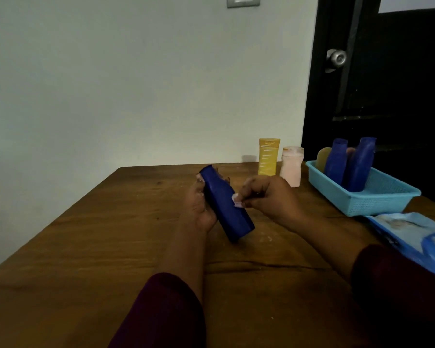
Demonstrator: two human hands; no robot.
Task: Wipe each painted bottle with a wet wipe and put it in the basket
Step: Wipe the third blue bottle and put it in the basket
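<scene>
My left hand (pixel 199 204) grips a dark blue painted bottle (pixel 226 209), tilted above the wooden table (pixel 86 247). My right hand (pixel 269 197) pinches a small wad of wet wipe (pixel 237 200) against the bottle's side. A yellow bottle (pixel 268 156) and a pale pink bottle (pixel 291 165) stand at the table's far edge. The light blue basket (pixel 377 204) at the right holds two blue bottles (pixel 347 164) leaning upright, with a yellowish one and a pinkish one partly hidden behind them.
A blue wet wipe pack (pixel 412 237) lies at the right edge, near the basket. A pale wall is behind the table, and a dark door with a round knob (pixel 337 59) stands at the right.
</scene>
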